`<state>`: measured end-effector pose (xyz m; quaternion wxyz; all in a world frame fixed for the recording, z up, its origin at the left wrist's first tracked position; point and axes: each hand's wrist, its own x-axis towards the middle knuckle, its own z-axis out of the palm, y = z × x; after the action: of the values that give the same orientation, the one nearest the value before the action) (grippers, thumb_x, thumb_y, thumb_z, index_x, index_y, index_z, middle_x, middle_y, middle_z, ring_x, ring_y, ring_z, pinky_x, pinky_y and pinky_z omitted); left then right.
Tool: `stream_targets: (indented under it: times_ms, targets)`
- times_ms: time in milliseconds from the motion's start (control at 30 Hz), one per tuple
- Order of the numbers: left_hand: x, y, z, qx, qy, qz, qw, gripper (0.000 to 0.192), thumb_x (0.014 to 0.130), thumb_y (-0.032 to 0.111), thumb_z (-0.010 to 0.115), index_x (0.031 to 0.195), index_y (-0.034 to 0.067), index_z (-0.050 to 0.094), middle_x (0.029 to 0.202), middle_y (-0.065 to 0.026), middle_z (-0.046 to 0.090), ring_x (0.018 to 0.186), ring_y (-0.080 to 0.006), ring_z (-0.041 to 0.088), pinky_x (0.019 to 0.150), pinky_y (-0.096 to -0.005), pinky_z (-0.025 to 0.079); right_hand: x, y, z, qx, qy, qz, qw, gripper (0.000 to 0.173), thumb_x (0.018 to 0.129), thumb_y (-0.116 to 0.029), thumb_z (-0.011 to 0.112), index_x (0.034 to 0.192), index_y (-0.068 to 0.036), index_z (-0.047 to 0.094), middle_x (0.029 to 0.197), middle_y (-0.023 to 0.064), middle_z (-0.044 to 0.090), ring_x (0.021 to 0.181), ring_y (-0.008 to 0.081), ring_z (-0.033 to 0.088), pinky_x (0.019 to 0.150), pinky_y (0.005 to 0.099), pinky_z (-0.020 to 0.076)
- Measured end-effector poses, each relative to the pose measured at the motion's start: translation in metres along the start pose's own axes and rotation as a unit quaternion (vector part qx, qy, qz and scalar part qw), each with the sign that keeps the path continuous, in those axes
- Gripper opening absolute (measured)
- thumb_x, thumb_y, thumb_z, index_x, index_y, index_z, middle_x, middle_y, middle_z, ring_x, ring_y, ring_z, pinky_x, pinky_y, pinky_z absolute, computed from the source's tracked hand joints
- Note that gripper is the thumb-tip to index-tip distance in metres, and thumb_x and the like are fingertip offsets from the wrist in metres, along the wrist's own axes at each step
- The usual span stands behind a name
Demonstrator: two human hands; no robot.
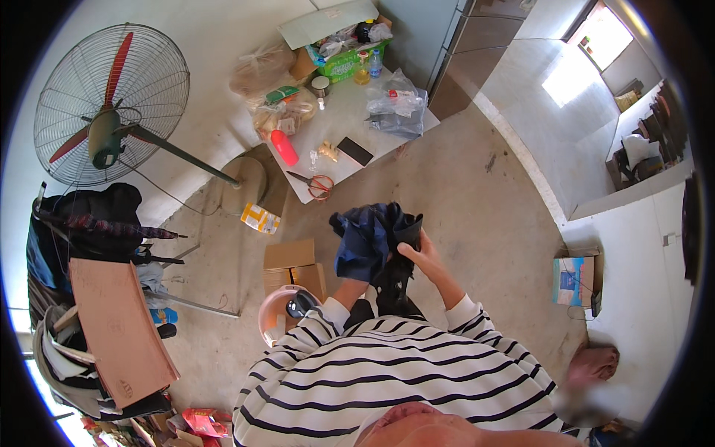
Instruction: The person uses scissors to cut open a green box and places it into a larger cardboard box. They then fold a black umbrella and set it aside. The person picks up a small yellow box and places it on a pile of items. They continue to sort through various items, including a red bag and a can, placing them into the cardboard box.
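A crumpled dark blue and black cloth item, perhaps a garment, is held up before my body. My left hand is mostly covered by its folds; only the wrist and the base of the hand show. At the right edge of the cloth, my right hand grips a black rim between thumb and fingers. Shaggy black material hangs below between my hands. Beyond the cloth, on the corner of a white table, lie red-handled scissors, a black phone, a piece of ginger and a red bottle.
A pink basin and a cardboard box stand on the floor at the left. Further left are a large standing fan and a cardboard sheet on piled clothes. A carton sits by the right wall.
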<state>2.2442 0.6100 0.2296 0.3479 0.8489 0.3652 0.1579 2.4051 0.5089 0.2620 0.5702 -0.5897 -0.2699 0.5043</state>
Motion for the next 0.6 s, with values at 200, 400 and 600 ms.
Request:
stream_targets:
  times_ms: [200, 400, 600]
  targets:
    - [0.042, -0.039, 0.048, -0.594, -0.061, -0.261, 0.758, 0.060, 0.085, 0.018, 0.083, 0.138, 0.009, 0.056, 0.132, -0.0020, 0.059, 0.118, -0.0192, 0.056, 0.100, -0.0341, 0.046, 0.059, 0.013, 0.004, -0.112, -0.093, 0.059, 0.988, 0.079, 0.078, -0.026, 0.087, 0.141, 0.002, 0.048, 0.133, 0.0105, 0.061, 0.121, 0.0193, 0.056, 0.108, 0.0346, 0.0424]
    - [0.099, -0.063, 0.047, -0.707, 0.008, -0.359, 0.609, 0.053, 0.086, 0.018, 0.082, 0.134, 0.009, 0.061, 0.128, 0.0006, 0.062, 0.114, -0.0150, 0.057, 0.101, -0.0324, 0.045, 0.169, 0.040, -0.012, -0.234, -0.163, 0.112, 0.952, 0.069, 0.070, -0.031, 0.089, 0.122, 0.004, 0.061, 0.108, 0.0172, 0.072, 0.099, 0.0270, 0.070, 0.088, 0.0367, 0.0539]
    - [0.181, -0.083, 0.053, -0.493, 0.117, -0.357, 0.785, 0.045, 0.087, 0.021, 0.081, 0.127, 0.006, 0.065, 0.119, -0.0002, 0.066, 0.110, -0.0120, 0.059, 0.098, -0.0298, 0.045, 0.264, 0.086, -0.018, -0.289, -0.075, 0.075, 0.951, 0.067, 0.067, -0.036, 0.087, 0.108, 0.011, 0.063, 0.099, 0.0285, 0.071, 0.097, 0.0416, 0.070, 0.082, 0.0458, 0.0547]
